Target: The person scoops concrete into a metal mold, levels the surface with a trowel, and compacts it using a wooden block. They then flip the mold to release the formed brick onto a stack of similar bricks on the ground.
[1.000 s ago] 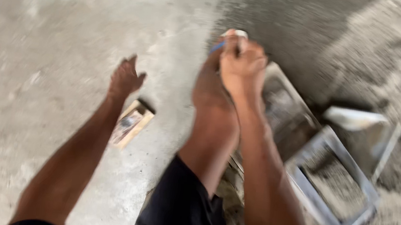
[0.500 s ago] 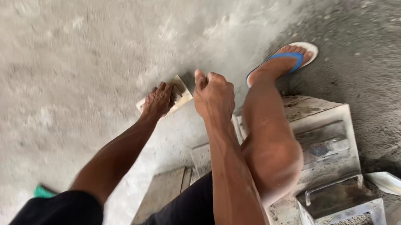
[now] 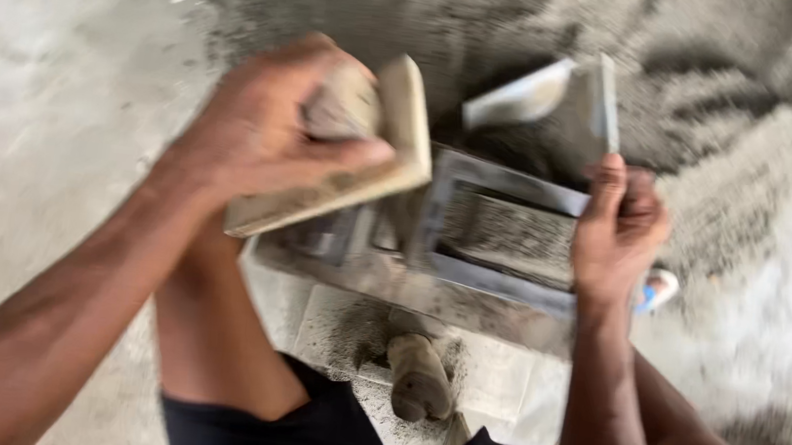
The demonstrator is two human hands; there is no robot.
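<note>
My left hand (image 3: 272,129) grips the handle of a flat wooden float (image 3: 347,172) and holds it tilted above the left side of a grey metal block mould (image 3: 504,230). The mould is filled with dark damp cement mix. My right hand (image 3: 619,228) is closed around the mould's right rim. The frame is blurred by motion.
The mould rests on a pale slab (image 3: 488,372) dusted with mix, where a rounded wooden tool (image 3: 418,379) lies. A metal scoop (image 3: 554,96) stands behind the mould in a heap of grey mix (image 3: 726,121). Bare concrete floor (image 3: 46,63) spreads to the left. A sandalled foot (image 3: 655,290) shows at right.
My left hand has picked the wooden float up from the floor and carried it over the mould. My right hand has moved onto the mould's rim. The view has swung toward the mould.
</note>
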